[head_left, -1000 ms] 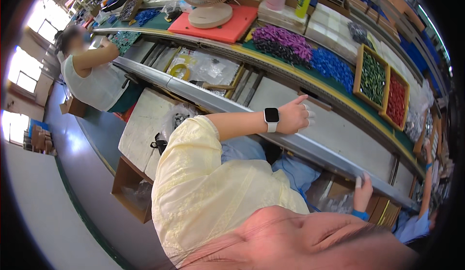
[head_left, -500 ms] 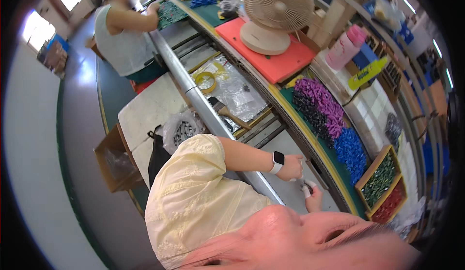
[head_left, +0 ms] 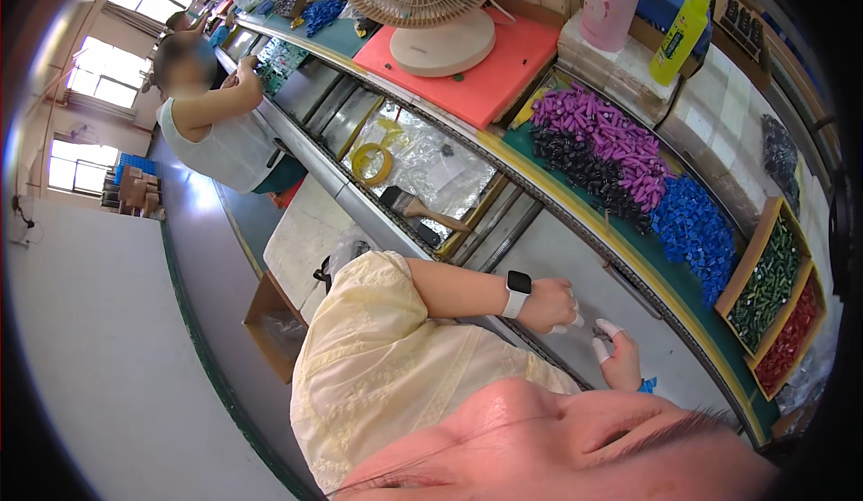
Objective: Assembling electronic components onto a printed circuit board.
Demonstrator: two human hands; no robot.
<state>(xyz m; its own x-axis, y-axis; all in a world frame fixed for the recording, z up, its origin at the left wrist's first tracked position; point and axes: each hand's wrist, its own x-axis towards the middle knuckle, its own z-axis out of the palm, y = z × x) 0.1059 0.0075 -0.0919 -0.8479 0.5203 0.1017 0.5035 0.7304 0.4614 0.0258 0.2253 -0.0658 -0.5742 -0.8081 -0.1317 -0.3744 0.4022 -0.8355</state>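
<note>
My left hand (head_left: 547,307), with a white-banded watch (head_left: 517,294) on the wrist, is over the grey work surface (head_left: 575,258). Its fingers are curled together and wear white finger cots; whatever lies in them is hidden. Close by on the right, my right hand (head_left: 620,359) faces it, with a blue band (head_left: 648,384) at the wrist. White cots cover its thumb and forefinger too. A small dark grey part (head_left: 598,330) shows at these fingertips, too small to name. The two hands are a short gap apart.
Beyond the hands runs a conveyor rail, with heaps of purple (head_left: 598,128), black (head_left: 584,173) and blue parts (head_left: 694,236). Right of them is a wooden tray (head_left: 760,357) of green and red parts. A brush (head_left: 422,209), tape roll (head_left: 370,163) and fan (head_left: 440,43) are farther left. Another person (head_left: 211,133) works there.
The view has swung, so the bench and heaps appear shifted and larger. Both hands stay close together; the blue band at my right wrist has come into sight.
</note>
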